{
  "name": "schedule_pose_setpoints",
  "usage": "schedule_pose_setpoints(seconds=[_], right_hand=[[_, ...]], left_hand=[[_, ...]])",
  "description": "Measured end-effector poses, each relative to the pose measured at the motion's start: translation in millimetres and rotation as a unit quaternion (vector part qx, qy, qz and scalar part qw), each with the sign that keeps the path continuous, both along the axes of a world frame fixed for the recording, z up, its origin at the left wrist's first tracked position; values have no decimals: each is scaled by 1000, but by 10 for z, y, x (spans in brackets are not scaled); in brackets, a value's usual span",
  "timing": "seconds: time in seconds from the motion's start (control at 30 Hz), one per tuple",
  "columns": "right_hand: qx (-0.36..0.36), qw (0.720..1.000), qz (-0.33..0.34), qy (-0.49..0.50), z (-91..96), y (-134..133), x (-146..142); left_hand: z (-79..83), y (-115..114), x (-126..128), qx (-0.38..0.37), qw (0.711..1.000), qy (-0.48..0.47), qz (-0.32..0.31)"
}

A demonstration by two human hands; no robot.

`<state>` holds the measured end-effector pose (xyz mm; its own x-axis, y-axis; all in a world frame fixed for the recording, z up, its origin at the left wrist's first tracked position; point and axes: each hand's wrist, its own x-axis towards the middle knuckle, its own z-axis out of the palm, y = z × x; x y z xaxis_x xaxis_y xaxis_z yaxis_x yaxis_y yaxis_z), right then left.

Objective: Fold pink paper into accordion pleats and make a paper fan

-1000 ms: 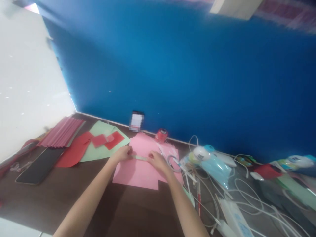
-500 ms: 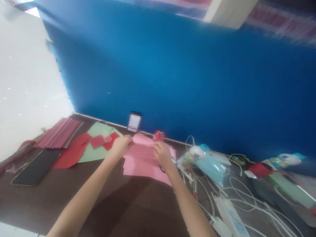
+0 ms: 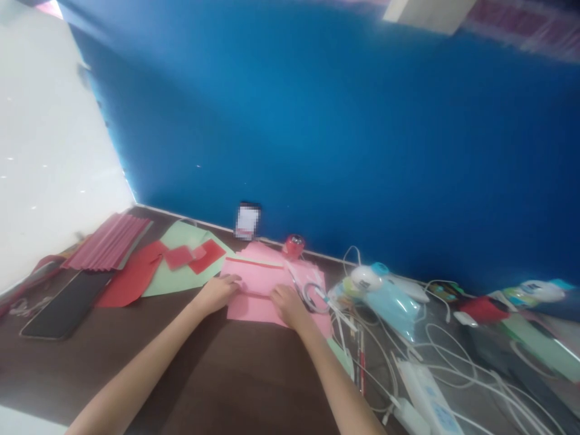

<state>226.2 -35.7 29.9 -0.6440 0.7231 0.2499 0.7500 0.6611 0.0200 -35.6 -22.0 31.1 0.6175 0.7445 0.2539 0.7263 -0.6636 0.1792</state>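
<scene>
A pink sheet of paper (image 3: pixel 258 279) with a reddish band along its far edge lies over more pink paper (image 3: pixel 254 309). My left hand (image 3: pixel 221 291) grips the left end of the sheet's near edge, fingertips on the paper. At the right end of that edge, my right hand (image 3: pixel 289 306) has its fingers curled down and pinching it. Just beyond the right hand rest scissors (image 3: pixel 316 297) with pale loop handles, partly hidden. A small red round object (image 3: pixel 294 244) stands behind the paper.
Left are red paper (image 3: pixel 131 281), green paper (image 3: pixel 181 284), a pleated pink paper (image 3: pixel 109 241) and a dark phone (image 3: pixel 66 308). Cables, a power strip (image 3: pixel 428 393) and a light-blue packet (image 3: pixel 394 305) crowd the right. A blue wall (image 3: pixel 290 121) closes off the back.
Both hands have come down and nearer with the paper's edge, from the far side to the near part of the stack. The reddish band and the scissors now show.
</scene>
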Motion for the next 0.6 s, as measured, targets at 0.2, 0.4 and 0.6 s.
schedule_pose_setpoints(seconds=[0.2,0.4,0.6], right_hand=[[-94,994,-29,49,139,78,-9],[-229,949,-134,170,229,168,-5],[-255,937,-149,189,219,210,-19]], left_hand=[[116,58,-62,-96,993,-54,28],[174,93,-4,-147,978,-43,138],[146,56,56,-128,969,-19,211]])
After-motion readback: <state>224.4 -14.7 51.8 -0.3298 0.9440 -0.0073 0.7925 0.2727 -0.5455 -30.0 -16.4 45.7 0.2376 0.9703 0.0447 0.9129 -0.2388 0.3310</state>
